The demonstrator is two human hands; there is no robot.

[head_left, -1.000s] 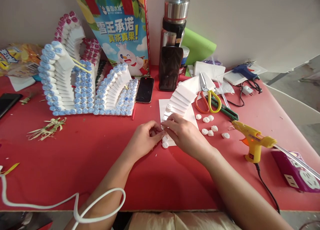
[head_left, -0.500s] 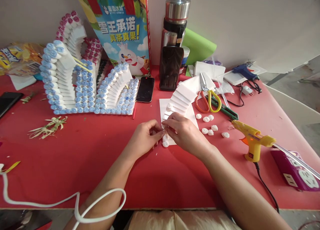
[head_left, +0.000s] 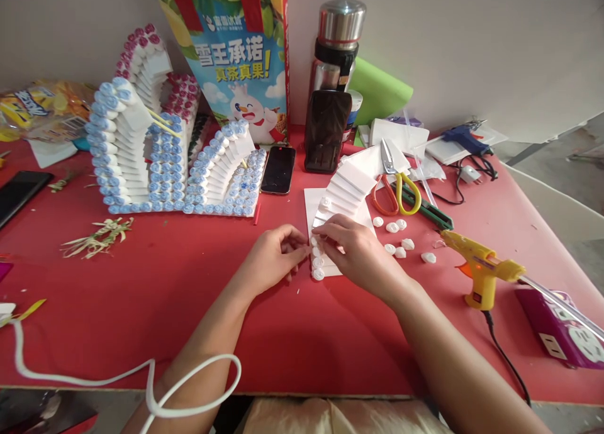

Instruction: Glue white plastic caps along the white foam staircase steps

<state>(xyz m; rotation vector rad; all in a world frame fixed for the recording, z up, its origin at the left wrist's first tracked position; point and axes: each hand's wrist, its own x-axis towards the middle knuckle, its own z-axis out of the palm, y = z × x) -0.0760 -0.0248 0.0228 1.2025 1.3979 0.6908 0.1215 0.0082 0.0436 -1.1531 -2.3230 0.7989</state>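
My right hand (head_left: pixel 356 248) reaches over a white fan-shaped stack of stepped cards (head_left: pixel 352 185) on a white board (head_left: pixel 313 201). Its bent fingers pinch around a small white rosette (head_left: pixel 314 241) at the board's left edge. More white rosettes (head_left: pixel 318 274) line that edge below, and one sits higher on the steps. Just left of the board, my left hand (head_left: pixel 274 258) has its thumb and forefinger apart, tips near the row, with nothing visible between them. The other left fingers curl underneath. Loose white rosettes (head_left: pixel 392 227) lie to the right.
A yellow glue gun (head_left: pixel 481 264) with a lit switch, scissors (head_left: pixel 397 192) and a green cutter (head_left: pixel 431 211) lie right. Blue-rosette models (head_left: pixel 219 182), a phone (head_left: pixel 278 170) and a steel flask (head_left: pixel 342 22) stand or lie behind. A white cable (head_left: pixel 85 380) crosses my left forearm.
The view has shifted slightly, moving the scene to the right. My left fingertips have drawn a little away from the rosette row; my right hand stays at the row.
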